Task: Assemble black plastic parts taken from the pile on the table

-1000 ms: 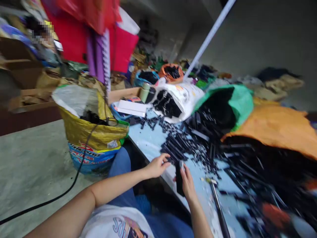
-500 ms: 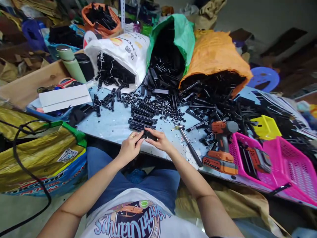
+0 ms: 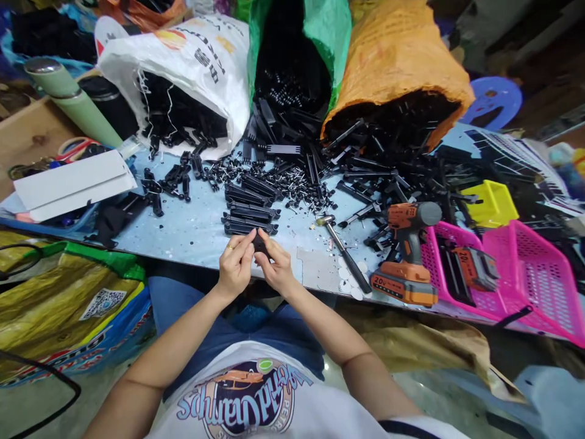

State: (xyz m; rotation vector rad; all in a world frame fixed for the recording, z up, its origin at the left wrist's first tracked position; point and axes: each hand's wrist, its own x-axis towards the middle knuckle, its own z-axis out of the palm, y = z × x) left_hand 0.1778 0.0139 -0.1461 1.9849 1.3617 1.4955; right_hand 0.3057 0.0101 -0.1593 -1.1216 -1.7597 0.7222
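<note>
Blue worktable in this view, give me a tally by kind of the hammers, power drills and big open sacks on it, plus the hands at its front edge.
Hands: 2, left hand and right hand, both on a dark part
Hammer: 1
Power drill: 1
Sacks: 3, white sack, green sack, orange sack
Total: 7

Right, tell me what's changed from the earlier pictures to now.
The view has swung right, so the cordless drill now shows clearly. The hands have drawn together: the dark piece, plain to see along the right hand a second ago, is now mostly hidden between it and the left hand. No release shows. The black strips and hammer lie as before.
</note>
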